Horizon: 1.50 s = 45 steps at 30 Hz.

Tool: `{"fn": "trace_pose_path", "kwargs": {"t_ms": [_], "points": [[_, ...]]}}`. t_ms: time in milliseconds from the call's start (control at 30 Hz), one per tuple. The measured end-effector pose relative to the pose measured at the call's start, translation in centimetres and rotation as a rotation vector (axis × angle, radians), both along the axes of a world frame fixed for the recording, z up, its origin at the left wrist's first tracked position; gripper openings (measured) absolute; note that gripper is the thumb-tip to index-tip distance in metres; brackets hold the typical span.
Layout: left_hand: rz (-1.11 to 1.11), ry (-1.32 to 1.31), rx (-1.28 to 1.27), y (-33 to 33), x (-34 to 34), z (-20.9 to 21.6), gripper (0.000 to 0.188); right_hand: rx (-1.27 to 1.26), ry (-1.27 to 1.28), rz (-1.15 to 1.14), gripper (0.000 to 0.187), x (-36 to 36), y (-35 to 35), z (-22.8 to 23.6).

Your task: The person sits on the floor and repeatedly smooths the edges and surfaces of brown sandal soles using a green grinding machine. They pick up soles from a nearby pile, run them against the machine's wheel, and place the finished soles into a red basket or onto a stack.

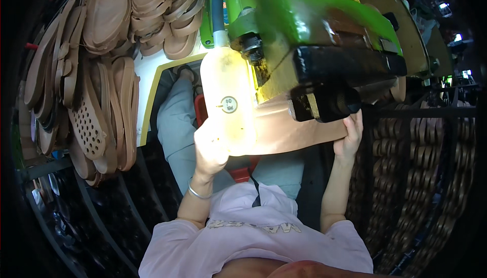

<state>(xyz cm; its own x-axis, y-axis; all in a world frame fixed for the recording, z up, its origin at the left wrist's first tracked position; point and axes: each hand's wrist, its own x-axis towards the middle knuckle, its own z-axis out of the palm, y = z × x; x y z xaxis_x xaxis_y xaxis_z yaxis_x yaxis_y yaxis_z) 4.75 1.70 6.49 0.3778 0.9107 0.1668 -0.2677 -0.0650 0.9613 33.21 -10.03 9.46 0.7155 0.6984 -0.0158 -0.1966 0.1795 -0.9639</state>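
Note:
A smooth tan sheet (299,138) stretches between my two hands, below the head of a green machine (304,14). My left hand (210,149) is closed at the sheet's left end, with its fingers partly hidden by a glowing lamp (227,75) and washed out by the light. At the other end, my right hand (349,136) grips the sheet's edge, fingertips pointing up beside a round black knob (348,100). The sheet's upper part disappears behind the machine's dark front parts, so any contact there is hidden.
Tan shoe soles (106,12) lie piled at the left, some standing on edge, one perforated (89,126). A white tabletop with a yellow edge (149,100) borders an opening above my legs. Racks with rows of brown soles (423,166) stand at right. An open cardboard box (393,12) sits behind the machine.

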Motion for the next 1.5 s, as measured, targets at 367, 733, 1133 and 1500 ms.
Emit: {"fn": "trace_pose_path", "kwargs": {"t_ms": [367,733,1133,1500], "points": [[0.128,-0.009,-0.313,-0.2,-7.1,0.5,0.041,0.025,0.078,0.154,0.047,-5.6,2.5,-0.8],[-0.062,-0.061,-0.649,-6.6,-12.3,-4.1,0.043,0.023,-0.059,0.347,0.045,-8.0,5.3,-0.7],[-0.198,0.029,-0.075,1.1,2.5,1.1,0.032,-0.022,-0.220,0.305,0.048,-11.6,7.2,1.2],[0.011,0.025,-0.158,-2.4,2.9,-1.1,0.034,-0.462,0.324,0.416,0.041,-13.5,-12.4,-7.0]]}}
